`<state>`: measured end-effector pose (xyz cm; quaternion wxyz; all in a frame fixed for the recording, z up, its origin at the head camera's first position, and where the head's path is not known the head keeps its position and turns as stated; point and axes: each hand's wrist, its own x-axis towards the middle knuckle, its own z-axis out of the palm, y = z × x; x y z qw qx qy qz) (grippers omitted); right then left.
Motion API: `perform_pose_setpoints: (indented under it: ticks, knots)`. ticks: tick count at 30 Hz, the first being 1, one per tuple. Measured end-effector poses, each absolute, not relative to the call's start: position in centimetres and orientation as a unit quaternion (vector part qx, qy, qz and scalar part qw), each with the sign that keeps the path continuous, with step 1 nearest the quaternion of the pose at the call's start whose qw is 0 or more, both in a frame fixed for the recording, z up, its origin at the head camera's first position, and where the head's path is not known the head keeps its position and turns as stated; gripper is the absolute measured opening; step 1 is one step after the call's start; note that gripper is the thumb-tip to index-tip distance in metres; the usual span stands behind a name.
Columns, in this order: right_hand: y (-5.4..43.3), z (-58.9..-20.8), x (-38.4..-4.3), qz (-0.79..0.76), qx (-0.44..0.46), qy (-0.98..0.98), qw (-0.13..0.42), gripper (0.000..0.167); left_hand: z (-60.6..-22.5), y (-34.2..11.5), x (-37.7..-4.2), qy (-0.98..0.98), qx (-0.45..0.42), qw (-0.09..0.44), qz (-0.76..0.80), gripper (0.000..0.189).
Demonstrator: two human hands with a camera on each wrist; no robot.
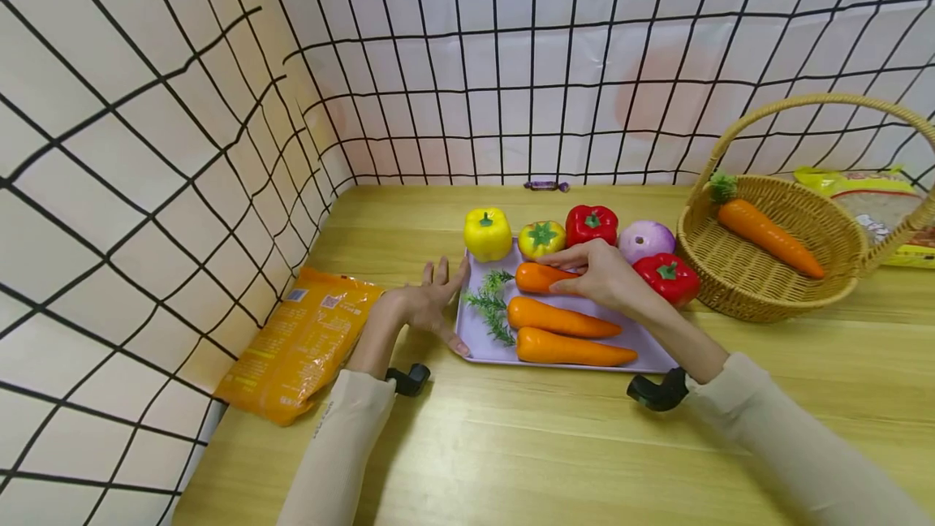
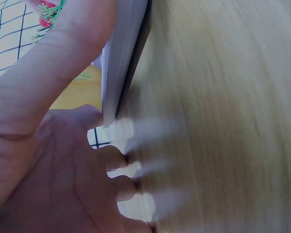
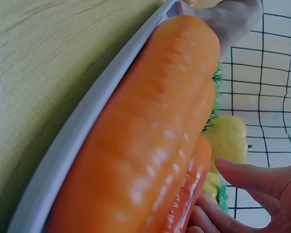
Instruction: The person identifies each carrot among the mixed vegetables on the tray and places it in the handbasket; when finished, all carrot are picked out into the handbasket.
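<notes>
Three orange carrots with green tops lie side by side on a pale purple tray [image 1: 482,354]. My right hand [image 1: 602,276] holds the farthest carrot [image 1: 536,278], with thumb and fingers on either side of it. Nearer to me are the middle carrot [image 1: 558,316] and the nearest carrot [image 1: 570,347]; in the right wrist view, the nearest carrot [image 3: 136,136] partly hides the fingers. At the tray's left side my left hand [image 1: 427,304] rests with spread fingers, thumb by the near corner. The left wrist view shows its fingers [image 2: 114,158] down on the table.
Behind the tray stand a yellow pepper [image 1: 488,235], a small yellow fruit with a green calyx [image 1: 542,239], a red pepper [image 1: 591,226] and a purple onion [image 1: 646,240]. Another red pepper [image 1: 666,278] sits beside a wicker basket [image 1: 760,299] holding a carrot [image 1: 770,238]. An orange packet [image 1: 299,343] lies left.
</notes>
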<state>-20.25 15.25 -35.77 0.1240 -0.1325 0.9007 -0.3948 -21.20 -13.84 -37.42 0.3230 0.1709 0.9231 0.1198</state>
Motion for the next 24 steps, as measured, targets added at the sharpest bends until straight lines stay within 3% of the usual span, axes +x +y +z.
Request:
perform_pose_setpoints:
  ticks: [24]
  knots:
    - [14.36,-36.63,-21.05,-0.374,-0.106,0.912,0.133,0.04,-37.31,-13.81,-21.33,0.922,0.176,0.325,0.115,0.142]
